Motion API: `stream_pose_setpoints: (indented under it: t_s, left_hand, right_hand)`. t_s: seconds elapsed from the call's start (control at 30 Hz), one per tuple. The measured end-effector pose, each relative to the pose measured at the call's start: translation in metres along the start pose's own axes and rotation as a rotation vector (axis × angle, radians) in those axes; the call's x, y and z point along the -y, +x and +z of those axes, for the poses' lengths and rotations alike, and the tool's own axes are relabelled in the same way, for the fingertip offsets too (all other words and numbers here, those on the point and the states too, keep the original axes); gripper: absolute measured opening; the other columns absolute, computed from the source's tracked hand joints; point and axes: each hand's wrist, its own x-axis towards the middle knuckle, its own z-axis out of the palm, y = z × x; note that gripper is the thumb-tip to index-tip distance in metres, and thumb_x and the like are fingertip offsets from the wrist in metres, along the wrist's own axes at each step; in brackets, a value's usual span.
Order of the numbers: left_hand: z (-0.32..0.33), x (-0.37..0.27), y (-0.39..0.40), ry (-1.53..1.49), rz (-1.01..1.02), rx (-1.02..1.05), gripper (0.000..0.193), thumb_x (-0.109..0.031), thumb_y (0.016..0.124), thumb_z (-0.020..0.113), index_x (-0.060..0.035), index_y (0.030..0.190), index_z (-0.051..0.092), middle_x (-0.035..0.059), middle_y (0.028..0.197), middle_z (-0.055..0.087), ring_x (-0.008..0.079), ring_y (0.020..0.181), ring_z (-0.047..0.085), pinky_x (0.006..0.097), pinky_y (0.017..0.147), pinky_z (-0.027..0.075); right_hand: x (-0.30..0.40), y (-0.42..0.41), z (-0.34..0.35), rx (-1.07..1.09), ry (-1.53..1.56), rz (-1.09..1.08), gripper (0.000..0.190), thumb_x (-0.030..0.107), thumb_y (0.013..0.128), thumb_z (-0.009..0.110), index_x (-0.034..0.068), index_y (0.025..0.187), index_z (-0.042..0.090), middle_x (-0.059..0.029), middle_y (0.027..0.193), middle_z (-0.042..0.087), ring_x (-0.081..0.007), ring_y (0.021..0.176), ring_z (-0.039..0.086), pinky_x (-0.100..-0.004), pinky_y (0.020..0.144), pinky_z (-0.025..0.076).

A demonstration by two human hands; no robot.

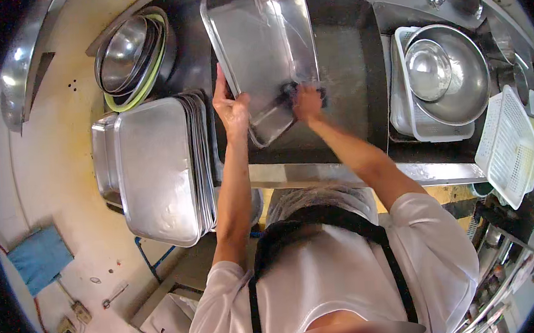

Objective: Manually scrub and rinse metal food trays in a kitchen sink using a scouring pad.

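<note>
A rectangular stainless steel tray (259, 51) is held tilted over a dark sink basin (345, 128). My left hand (231, 106) grips its left rim, thumb on the inner side and fingers behind. Near the tray's lower right side, my right hand (308, 103) presses a dark scrubbing pad (289, 90) against the metal. The pad is partly hidden under the fingers, and the hand is slightly blurred.
Left of the sink stands a stack of metal trays (156, 169), with nested steel bowls and a green-rimmed one (129, 55) behind. On the right, steel bowls (465, 73) sit in a white plastic basket (404, 64). Another white basket (502, 150) leans at the counter's right end.
</note>
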Motion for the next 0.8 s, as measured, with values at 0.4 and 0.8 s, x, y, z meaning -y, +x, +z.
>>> stream_pose_setpoints:
  t_s: [0.4, 0.8]
  left_hand:
    - [-0.017, 0.010, 0.011, 0.042, 0.006, 0.029, 0.078, 0.010, 0.059, 0.048, 0.0065, 0.137, 0.042, 0.0112, 0.115, 0.061, 0.0178, 0.100, 0.060, 0.0259, 0.085, 0.046]
    - [-0.023, 0.032, 0.013, -0.050, -0.136, -0.071, 0.052, 0.008, 0.062, 0.051, 0.0021, 0.114, 0.059, 0.0056, 0.092, 0.064, 0.0160, 0.079, 0.057, 0.0264, 0.067, 0.046]
  right_hand:
    - [0.023, -0.007, 0.042, 0.245, 0.650, 0.102, 0.031, 0.005, 0.068, 0.066, 0.004, 0.098, 0.060, -0.0135, 0.096, 0.059, -0.0326, 0.093, 0.058, -0.0417, 0.078, 0.049]
    - [-0.029, -0.026, -0.016, 0.012, 0.199, -0.124, 0.035, 0.009, 0.072, 0.065, 0.001, 0.106, 0.059, -0.0207, 0.100, 0.062, -0.0404, 0.093, 0.057, -0.0493, 0.080, 0.046]
